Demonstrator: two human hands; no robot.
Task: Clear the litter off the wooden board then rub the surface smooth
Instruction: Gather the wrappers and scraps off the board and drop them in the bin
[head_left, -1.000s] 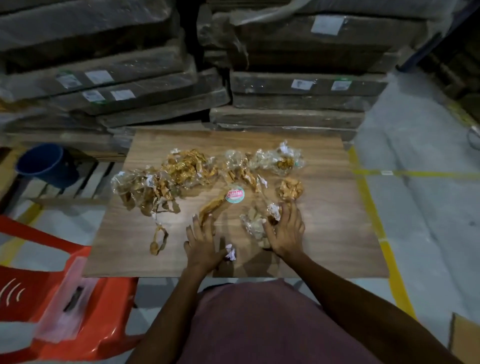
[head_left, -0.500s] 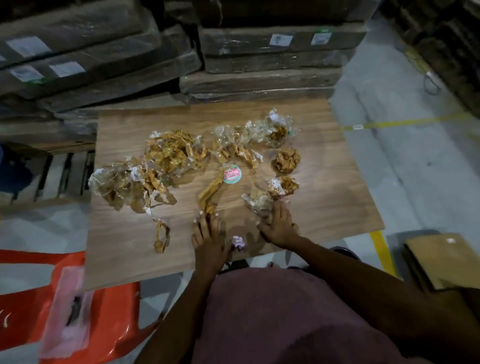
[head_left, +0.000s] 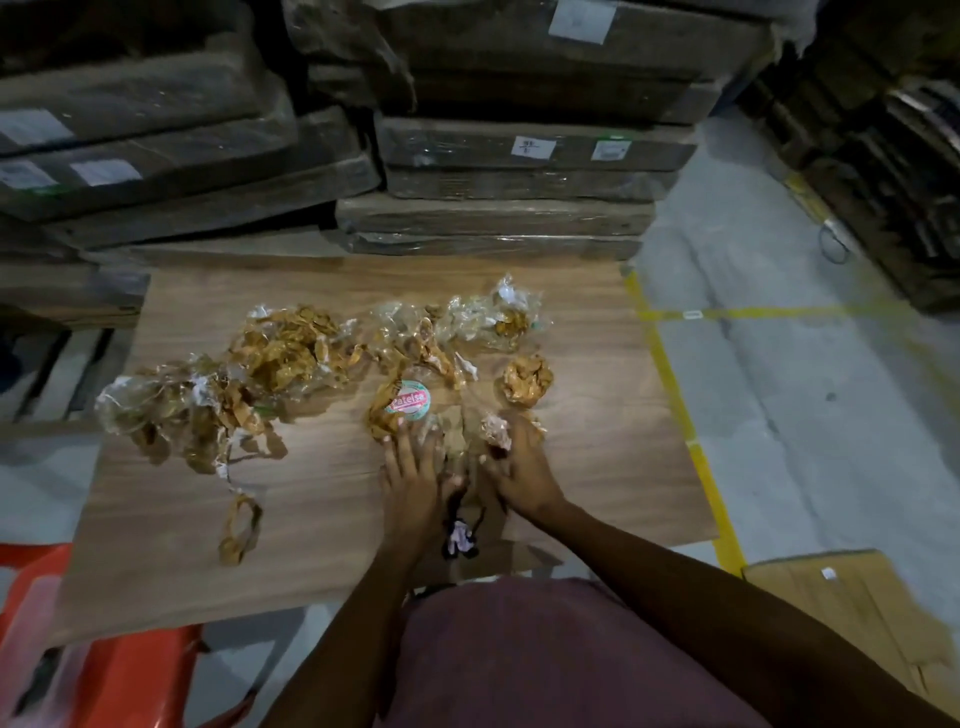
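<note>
So the wooden board (head_left: 322, 493) is lying flat in front of the person, with stacks of plastic-wrapped flat packs (head_left: 519, 171) right behind its far edge. Litter is spread across the far half of it. There's a big tangle of clear plastic and brown tape (head_left: 208, 400) on the left, another crinkly clear wrapper bunch (head_left: 488, 317) toward the far right, and a crumpled brown ball (head_left: 527, 381) sitting on its own just right of the middle. A round green-and-red sticker (head_left: 409, 400) lies near the centre, and a loose loop of brown tape (head_left: 239, 530) sits apart from the rest, closer to the near edge on the left.

Both hands are down on the board near the middle, close together. The left hand (head_left: 413, 475) is laid flat with fingers straight and spread, fingertips touching the scraps just below the sticker. The right hand (head_left: 517, 467) has its fingers curled around a small wad of clear wrapper (head_left: 496, 428), gripping it against the board. A tiny pinkish scrap (head_left: 460, 538) lies between the two wrists.

Off the board there's a red plastic chair (head_left: 104, 675) at the lower left, a flattened cardboard piece (head_left: 857, 613) on the floor at the right, and yellow floor lines (head_left: 675, 384) running past the board's right edge.
</note>
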